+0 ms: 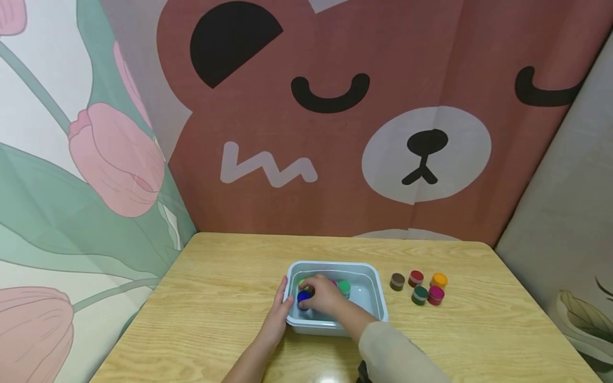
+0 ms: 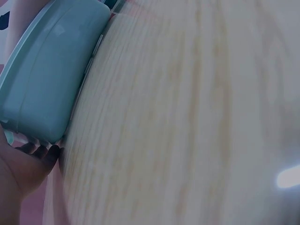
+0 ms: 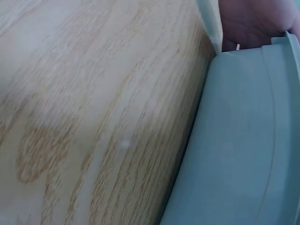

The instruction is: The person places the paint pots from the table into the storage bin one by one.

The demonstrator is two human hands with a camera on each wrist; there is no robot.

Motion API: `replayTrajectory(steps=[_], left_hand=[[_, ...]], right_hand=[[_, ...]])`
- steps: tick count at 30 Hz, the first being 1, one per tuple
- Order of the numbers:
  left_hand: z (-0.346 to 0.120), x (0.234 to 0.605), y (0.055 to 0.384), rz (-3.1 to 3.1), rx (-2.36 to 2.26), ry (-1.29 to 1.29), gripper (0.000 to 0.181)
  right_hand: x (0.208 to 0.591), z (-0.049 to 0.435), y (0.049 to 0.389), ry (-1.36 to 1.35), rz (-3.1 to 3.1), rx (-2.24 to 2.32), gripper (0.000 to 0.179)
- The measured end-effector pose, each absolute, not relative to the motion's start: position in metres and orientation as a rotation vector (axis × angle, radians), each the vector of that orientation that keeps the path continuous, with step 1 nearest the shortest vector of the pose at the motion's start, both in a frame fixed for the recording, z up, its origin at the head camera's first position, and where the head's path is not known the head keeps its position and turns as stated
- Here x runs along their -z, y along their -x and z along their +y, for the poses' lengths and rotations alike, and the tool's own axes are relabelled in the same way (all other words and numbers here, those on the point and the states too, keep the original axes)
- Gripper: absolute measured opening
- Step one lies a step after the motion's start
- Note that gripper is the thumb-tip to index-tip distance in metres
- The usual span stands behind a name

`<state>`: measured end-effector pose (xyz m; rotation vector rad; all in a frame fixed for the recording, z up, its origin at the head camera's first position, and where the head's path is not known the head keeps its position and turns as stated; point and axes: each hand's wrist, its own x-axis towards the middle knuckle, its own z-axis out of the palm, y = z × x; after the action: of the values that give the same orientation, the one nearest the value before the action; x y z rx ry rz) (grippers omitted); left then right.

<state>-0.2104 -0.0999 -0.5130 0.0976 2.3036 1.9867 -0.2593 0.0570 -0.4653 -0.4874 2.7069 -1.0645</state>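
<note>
A pale blue plastic tub (image 1: 371, 298) stands on the wooden table. My left hand (image 1: 276, 314) holds its left side, thumb at the rim and fingers along the outer wall. In the left wrist view the left hand (image 2: 28, 164) shows dark fingertips at the tub's end. Reaching over the near rim, my right hand (image 1: 323, 295) pinches a small blue lidded pot (image 1: 304, 299) inside the tub. A light green pot (image 1: 344, 288) stands to the right of those fingers. Other pots there, one magenta and one yellow-green, are mostly hidden by the hand.
To the right of the tub several small lidded pots stand on the table (image 1: 215, 298): brown (image 1: 397, 281), red (image 1: 415, 278), orange (image 1: 439, 280), dark green (image 1: 420, 295) and magenta (image 1: 436, 295). A bear-print curtain (image 1: 335, 207) hangs behind the table's far edge.
</note>
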Motion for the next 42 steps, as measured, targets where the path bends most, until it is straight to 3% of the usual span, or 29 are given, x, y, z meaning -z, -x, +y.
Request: replayTrajectory(steps=[22, 42], left_hand=[[-0.099, 0.513, 0.211, 2.283, -2.017, -0.076, 0.059], [-0.100, 0.513, 0.210, 2.304, -2.002, -0.089, 0.060]], right_hand=[[0.436, 0.112, 0.245, 0.275, 2.648, 1.471, 0.044], [0.431, 0.214, 0.235, 0.101, 2.756, 1.607, 0.055]])
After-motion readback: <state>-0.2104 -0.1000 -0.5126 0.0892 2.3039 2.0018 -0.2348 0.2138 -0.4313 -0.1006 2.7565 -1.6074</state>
